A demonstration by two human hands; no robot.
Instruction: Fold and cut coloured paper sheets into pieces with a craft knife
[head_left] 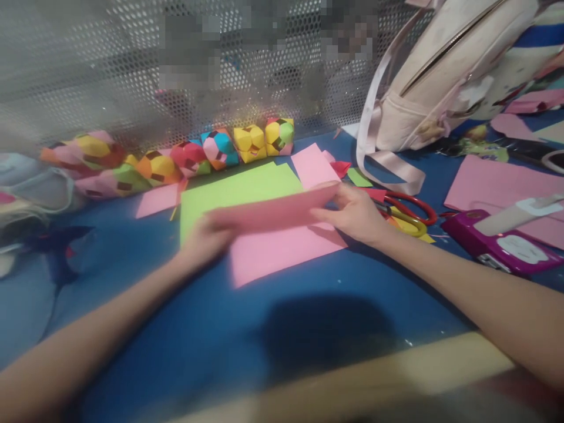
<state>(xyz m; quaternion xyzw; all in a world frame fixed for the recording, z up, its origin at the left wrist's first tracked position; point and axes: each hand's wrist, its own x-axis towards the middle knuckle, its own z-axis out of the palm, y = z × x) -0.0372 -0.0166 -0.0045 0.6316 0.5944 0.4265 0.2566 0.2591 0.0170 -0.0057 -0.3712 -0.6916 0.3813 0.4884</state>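
A pink paper sheet (pixel 282 249) lies on the blue table (pixel 185 341), its far half lifted and bent over toward me. My left hand (pixel 207 238) pinches the left end of the raised edge. My right hand (pixel 355 214) grips the right end of that edge with closed fingers. A green sheet (pixel 238 191) lies flat just behind the pink one. The left hand is smeared by motion.
A row of several multicoloured paper balls (pixel 185 155) lines the perforated metal wall at the back. Red-and-yellow scissors (pixel 408 214) lie right of my right hand. A purple case (pixel 502 247), more pink sheets (pixel 497 188) and a pale backpack (pixel 445 76) fill the right side.
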